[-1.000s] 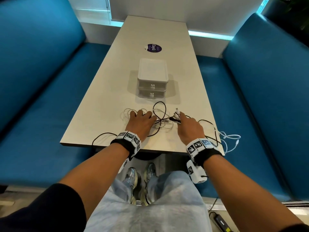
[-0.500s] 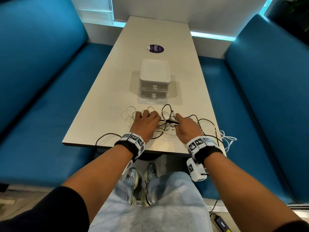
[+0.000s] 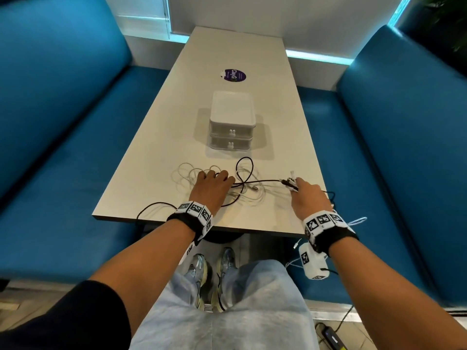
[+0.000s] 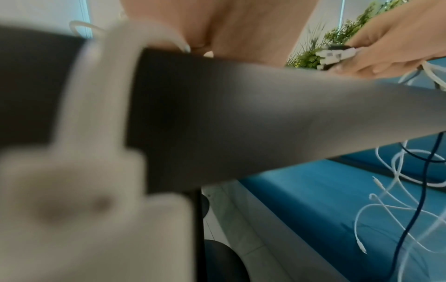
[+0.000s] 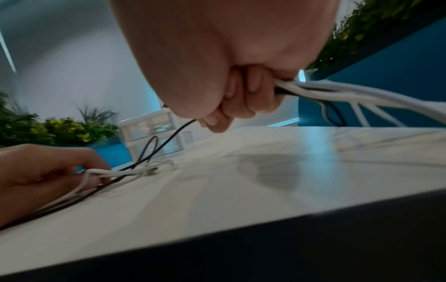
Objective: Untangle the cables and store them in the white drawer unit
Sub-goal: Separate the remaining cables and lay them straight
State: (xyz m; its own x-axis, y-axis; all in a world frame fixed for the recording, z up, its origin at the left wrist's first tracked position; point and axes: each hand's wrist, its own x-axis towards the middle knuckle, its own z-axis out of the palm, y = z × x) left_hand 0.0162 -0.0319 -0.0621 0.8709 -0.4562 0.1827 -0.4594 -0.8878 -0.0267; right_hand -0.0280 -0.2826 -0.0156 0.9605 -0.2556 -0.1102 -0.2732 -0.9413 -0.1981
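The cables [image 3: 242, 183] are lying tangled at the table's [image 3: 156, 152] near end, before the closed drawer unit [image 3: 231, 122]. The right hand [image 3: 309, 198] is clamping a bundle of plug ends; a black strand is running taut leftward to the left hand [image 3: 211, 186], which is gripping white loops against the tabletop

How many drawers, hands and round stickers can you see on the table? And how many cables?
Closed white plastic drawers: 2
Hands: 2, left hand and right hand
Round purple sticker: 1
Total: 5
Tangled white and black cables: too knotted together to count, so left out of the total.
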